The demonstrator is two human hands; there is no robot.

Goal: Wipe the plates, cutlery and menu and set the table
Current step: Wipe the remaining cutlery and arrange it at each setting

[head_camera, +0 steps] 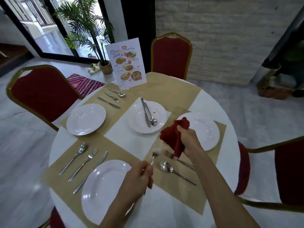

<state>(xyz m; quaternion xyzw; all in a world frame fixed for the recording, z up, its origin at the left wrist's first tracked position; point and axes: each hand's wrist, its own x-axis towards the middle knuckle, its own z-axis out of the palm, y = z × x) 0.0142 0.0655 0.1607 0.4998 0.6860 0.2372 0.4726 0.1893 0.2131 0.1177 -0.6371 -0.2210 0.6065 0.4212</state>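
My left hand (139, 176) grips a fork (154, 155) by its handle, tines up and blurred, above the tan placemat. My right hand (189, 140) clutches a red cloth (174, 135) just right of the fork's tines. On the round white table (227, 170) lie a spoon (176, 171) and another fork (179, 159) under my hands. White plates sit at the near left (105, 190), far left (86, 118) and right (205, 129). The centre plate (139, 122) carries a knife and spoon and a small orange speck. The menu (126, 63) stands upright at the far side.
Spoon, fork and knife (82, 163) lie left of the near plate; another cutlery set (113, 97) lies by the menu. Red chairs with gold frames (42, 92) (171, 55) (287, 175) ring the table. A potted palm (92, 30) stands by the glass door.
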